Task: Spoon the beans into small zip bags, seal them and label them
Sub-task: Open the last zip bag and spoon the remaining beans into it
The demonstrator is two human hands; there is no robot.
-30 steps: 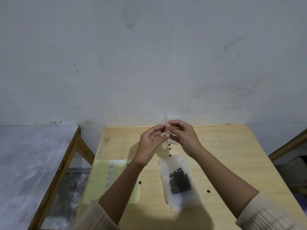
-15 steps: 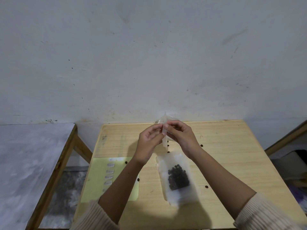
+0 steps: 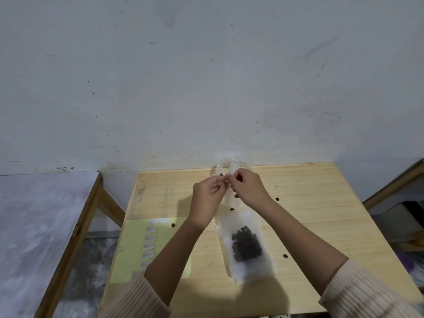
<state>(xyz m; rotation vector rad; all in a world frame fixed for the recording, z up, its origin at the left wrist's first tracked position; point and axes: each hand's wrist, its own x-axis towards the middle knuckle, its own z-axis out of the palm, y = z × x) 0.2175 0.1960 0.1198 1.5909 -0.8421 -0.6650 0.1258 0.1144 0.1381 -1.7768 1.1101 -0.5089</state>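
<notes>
Both my hands hold a small clear zip bag (image 3: 230,167) upright above the middle of the wooden table (image 3: 321,216). My left hand (image 3: 207,196) and my right hand (image 3: 249,188) each pinch its rim, and its mouth gapes open at the top. One or two dark beans show inside it. Nearer to me, a larger clear bag (image 3: 246,246) lies flat with a dark heap of beans (image 3: 246,247) inside. A yellow-green sheet (image 3: 133,251) with several small white labels (image 3: 150,245) lies at the left of the table.
A few loose beans (image 3: 285,256) lie scattered on the table top. A grey-topped table (image 3: 34,216) stands to the left across a gap. A white wall rises right behind the table. Dark clutter sits low at the right edge.
The small bag's mouth, a flat sliver between my fingertips before, now gapes open. My hands stay close together at about the same spot over the table.
</notes>
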